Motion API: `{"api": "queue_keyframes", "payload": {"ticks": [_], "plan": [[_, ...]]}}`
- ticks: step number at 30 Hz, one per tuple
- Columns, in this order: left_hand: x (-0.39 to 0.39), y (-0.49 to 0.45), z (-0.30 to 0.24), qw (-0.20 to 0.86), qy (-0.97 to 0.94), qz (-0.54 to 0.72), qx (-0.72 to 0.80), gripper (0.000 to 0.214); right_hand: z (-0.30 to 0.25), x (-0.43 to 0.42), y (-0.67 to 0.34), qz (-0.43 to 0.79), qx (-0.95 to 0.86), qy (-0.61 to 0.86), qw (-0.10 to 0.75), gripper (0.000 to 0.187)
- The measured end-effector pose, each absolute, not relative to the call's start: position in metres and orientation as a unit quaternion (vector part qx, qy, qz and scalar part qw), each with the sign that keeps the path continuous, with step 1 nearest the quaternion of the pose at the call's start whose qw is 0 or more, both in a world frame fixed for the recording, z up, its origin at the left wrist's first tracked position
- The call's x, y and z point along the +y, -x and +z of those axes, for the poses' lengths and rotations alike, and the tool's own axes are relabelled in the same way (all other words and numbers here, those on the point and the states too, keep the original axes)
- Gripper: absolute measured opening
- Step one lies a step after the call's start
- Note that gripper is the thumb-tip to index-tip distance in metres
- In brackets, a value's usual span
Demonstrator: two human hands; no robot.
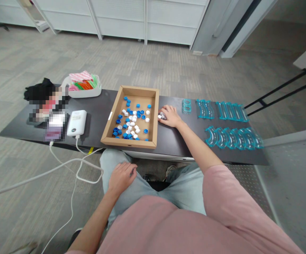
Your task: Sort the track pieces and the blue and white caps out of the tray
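My right hand [169, 116] rests on the dark table just outside the right wall of a cardboard box [157, 116]. Its fingers curl around several small white pieces [161, 115], partly hidden beneath them. Inside the box lie many loose blue pieces [138, 106] and white pieces [147, 120], small and hexagonal-looking, mostly spread over the middle and the near left part. On my thigh lies my left hand [122, 176], holding nothing that I can see, its fingers loosely bent and apart from the table.
Right of my hand, teal-edged clear plastic parts [232, 111] lie in rows, with curved ones [232, 138] nearer me. Leftward are a white power bank [76, 123] with cables, a white basket [85, 92] of colourful items and a black cloth [40, 90]. A blurred patch hides some things.
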State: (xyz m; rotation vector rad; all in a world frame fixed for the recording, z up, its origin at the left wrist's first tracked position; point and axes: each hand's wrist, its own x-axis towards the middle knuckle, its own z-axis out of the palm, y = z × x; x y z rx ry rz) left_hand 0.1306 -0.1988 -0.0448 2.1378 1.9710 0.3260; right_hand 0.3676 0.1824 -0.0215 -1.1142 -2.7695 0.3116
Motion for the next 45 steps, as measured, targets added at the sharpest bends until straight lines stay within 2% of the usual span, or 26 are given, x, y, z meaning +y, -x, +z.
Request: {"api": "queue_keyframes", "payload": {"ticks": [4,11,21,24,32,36,38,41,43,45], "plan": [[-0.199,-0.130,-0.045,0.098,-0.730,0.109,0.667,0.027,-0.022,0.166,-0.365,0.084,-0.912,0.394,0.079,0.048],[-0.198,-0.131,-0.043,0.098,-0.729,0.113,0.668,0.026,-0.029,0.158,-0.368,0.057,-0.874,0.459,0.147,0.043],[-0.197,-0.131,-0.041,0.121,-0.719,0.139,0.671,0.027,-0.021,0.155,-0.371,0.031,-0.889,0.447,0.092,0.039],[-0.197,-0.131,-0.040,0.116,-0.721,0.141,0.669,0.030,-0.021,0.148,-0.378,0.043,-0.890,0.443,0.099,0.038],[-0.196,-0.133,-0.037,0.120,-0.721,0.150,0.666,0.034,-0.009,0.147,-0.383,0.131,-0.821,0.492,0.258,0.043],[-0.197,-0.133,-0.038,0.122,-0.720,0.151,0.666,0.034,0.016,0.142,-0.347,0.158,-0.829,0.426,0.327,0.044],[-0.197,-0.133,-0.039,0.122,-0.720,0.151,0.666,0.035,0.026,0.136,-0.320,0.165,-0.864,0.355,0.317,0.043],[-0.198,-0.133,-0.038,0.123,-0.722,0.146,0.665,0.034,0.031,0.137,-0.279,0.155,-0.924,0.259,0.235,0.039],[-0.198,-0.133,-0.038,0.125,-0.723,0.139,0.665,0.035,0.030,0.145,-0.260,0.145,-0.944,0.235,0.179,0.039],[-0.199,-0.133,-0.037,0.126,-0.722,0.133,0.667,0.035,0.029,0.156,-0.252,0.139,-0.947,0.241,0.158,0.043]]}}
